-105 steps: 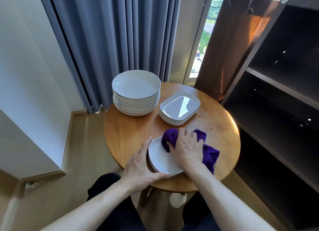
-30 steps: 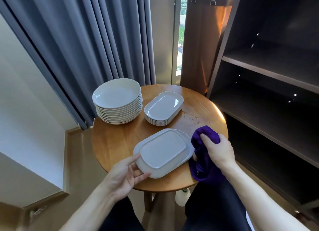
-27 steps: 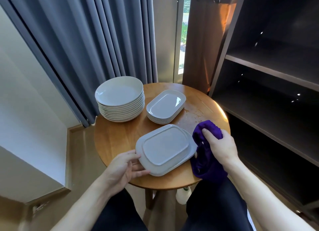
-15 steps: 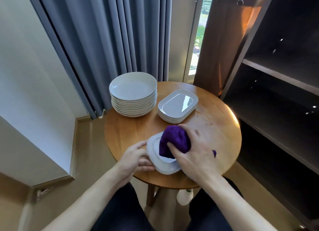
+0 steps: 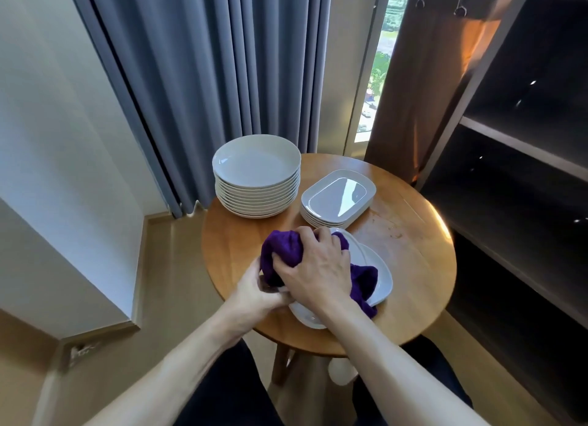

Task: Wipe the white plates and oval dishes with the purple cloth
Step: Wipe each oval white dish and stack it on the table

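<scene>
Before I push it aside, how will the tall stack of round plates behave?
Probably heavy: the stack of round plates is many plates deep, so it should resist a light push. The glossy glaze suggests that the upper plates could slip if pushed high. It stands near the edge of the round table, and the ceramic would likely break if it dropped.

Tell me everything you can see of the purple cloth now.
The purple cloth is violet, soft and fuzzy like terry, bunched into a wad. The right hand grips it from above, pressing it on a white oval dish at the near side of the wooden table. A loose tail trails right over the dish. The left hand sits at its lower left; contact unclear.
</scene>
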Action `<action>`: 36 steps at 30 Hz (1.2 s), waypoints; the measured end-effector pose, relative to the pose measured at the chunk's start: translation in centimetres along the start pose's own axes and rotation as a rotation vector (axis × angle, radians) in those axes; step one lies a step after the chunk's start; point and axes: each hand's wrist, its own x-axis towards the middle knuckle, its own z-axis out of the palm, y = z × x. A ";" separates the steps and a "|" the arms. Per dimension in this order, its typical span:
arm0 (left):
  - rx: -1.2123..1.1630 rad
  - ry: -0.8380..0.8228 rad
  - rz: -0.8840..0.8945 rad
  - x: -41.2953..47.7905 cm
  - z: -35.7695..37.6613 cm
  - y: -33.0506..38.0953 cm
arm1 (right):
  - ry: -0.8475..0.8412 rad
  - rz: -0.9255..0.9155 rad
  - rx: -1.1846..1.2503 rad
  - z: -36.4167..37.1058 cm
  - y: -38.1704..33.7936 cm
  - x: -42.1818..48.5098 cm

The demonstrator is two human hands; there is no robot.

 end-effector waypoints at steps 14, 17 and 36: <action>-0.029 0.083 -0.166 0.5 1.0 -3.0 | -0.145 0.267 -0.085 -3.2 6.8 6.8; -0.081 0.090 -0.203 0.7 1.1 -3.0 | -0.179 0.293 -0.062 -3.6 8.5 7.3; -0.143 0.008 -0.196 0.9 1.0 -3.3 | -0.089 0.109 -0.228 -2.2 4.9 -1.3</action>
